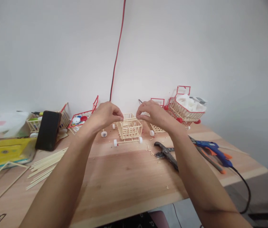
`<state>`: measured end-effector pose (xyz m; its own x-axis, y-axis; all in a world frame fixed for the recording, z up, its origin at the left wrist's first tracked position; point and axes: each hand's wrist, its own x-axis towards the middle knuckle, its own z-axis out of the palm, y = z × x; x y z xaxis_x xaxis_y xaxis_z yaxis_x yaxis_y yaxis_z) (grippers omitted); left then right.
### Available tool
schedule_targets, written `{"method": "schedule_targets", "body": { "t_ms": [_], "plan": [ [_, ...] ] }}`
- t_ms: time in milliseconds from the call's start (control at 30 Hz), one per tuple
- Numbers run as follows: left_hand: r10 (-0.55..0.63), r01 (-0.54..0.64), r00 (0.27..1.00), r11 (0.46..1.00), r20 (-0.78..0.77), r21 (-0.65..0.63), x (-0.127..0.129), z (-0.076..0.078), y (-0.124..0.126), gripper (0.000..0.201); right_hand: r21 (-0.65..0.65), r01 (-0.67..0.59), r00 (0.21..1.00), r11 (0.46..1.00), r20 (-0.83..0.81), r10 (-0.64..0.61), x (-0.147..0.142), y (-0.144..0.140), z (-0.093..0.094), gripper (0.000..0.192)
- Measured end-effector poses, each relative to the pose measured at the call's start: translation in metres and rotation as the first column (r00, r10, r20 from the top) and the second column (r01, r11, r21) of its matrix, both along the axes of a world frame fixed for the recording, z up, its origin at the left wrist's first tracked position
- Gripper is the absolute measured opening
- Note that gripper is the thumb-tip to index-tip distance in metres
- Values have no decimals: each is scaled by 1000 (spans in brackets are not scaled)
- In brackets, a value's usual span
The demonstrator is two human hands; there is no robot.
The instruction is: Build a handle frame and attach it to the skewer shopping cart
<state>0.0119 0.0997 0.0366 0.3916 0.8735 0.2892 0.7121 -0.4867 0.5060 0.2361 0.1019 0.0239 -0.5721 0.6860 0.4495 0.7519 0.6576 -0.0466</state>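
Frame centre: your left hand [105, 114] and right hand [153, 114] both sat at the top rim of the small stick cart [129, 129], one at each side. Left fingertips were pressed together, pinching at the cart's upper left edge; right fingertips likewise pinched at the upper right edge. I couldn't tell whether either pinch held a loose stick or just the rim. The cart stood upright on its white wheels on the desk [124, 177], mid-frame near the wall, directly between and just below both hands, so neither hand was nearer. Its long axis ran roughly left-right across the frame, matching the line between your hands. Pliers [166, 153] lay just right of centre, partly under your right forearm; the blue glue gun [213, 151] lay further right, cord trailing off the desk edge. A bundle of loose sticks [45, 167] lay lower left, a dark phone [48, 130] propped up left. Finished red-trimmed carts [186, 107] stood upper right by the wall.
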Motion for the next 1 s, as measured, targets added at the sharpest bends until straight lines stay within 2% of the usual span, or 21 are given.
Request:
{"method": "schedule_targets", "body": {
  "t_ms": [833,933,1000],
  "plan": [
    [-28,28,998,1000,62,-12,0,-7,4,10,2,-5,1000,1000,1,5,-4,-1,1,10],
    [-37,37,997,999,73,-3,0,-8,5,9,19,-11,999,1000,-47,12,-1,-3,2,14],
    [-38,38,996,999,77,-4,1,-7,4,9,51,17,990,999,-138,-9,5,-5,0,20]
  ]
}}
